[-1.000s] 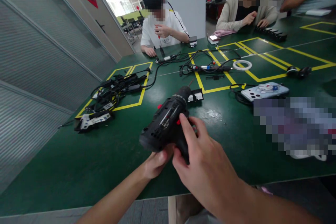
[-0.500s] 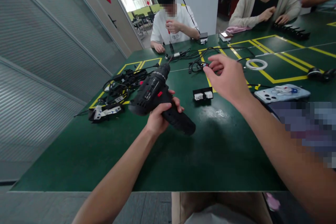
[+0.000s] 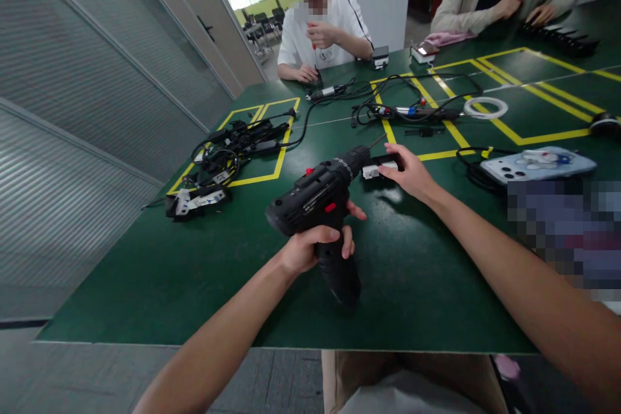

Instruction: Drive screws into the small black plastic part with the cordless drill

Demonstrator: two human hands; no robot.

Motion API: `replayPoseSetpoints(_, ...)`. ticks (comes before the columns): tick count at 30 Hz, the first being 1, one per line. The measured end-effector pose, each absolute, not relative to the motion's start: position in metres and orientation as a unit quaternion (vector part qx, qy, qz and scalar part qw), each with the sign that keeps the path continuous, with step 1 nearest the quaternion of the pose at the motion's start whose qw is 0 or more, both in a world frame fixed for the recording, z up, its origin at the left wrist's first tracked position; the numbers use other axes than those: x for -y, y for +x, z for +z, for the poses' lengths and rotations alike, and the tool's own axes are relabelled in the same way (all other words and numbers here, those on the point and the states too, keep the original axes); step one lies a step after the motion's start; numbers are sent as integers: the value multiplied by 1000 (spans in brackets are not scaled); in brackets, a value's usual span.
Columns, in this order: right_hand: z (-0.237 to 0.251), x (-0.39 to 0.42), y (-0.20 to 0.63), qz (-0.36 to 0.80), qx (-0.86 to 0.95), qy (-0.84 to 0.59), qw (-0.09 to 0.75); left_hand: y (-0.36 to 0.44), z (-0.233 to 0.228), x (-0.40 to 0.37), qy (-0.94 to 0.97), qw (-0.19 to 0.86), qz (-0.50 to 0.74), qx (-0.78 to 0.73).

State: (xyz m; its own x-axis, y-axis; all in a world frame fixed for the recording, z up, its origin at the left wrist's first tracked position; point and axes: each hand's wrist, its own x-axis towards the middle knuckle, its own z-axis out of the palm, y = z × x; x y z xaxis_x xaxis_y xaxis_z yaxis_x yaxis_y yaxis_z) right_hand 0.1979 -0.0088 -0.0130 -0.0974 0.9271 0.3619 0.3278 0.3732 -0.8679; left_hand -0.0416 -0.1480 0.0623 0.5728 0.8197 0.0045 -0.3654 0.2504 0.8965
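My left hand [image 3: 308, 249] is wrapped around the handle of a black cordless drill [image 3: 315, 200] with red buttons. The drill tilts up toward the right, its thin bit [image 3: 377, 141] pointing away from me. Just right of the chuck, my right hand [image 3: 412, 171] pinches a small black piece with white blocks [image 3: 371, 171] on its front, thumb on the near side and fingers behind. Part of that piece is hidden by the thumb and fingers. Whether it still touches the table is hard to tell.
Tangled black cables [image 3: 242, 142] and a black-and-white part [image 3: 196, 200] lie at the left. Farther back are more cables, a white ring-shaped coil [image 3: 485, 107] and a small black strip [image 3: 424, 132]. A phone [image 3: 538, 167] rests at the right. Two people sit across the green table [image 3: 194, 284].
My right hand has come down and closed on the black-and-white piece. The drill in my left hand has swung right, its bit now near that piece.
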Motion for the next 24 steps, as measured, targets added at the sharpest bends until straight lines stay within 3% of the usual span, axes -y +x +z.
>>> replayPoseSetpoints(24, -7, 2, 193, 218, 719, -492, 439, -34, 82, 175, 432, 728, 372, -380)
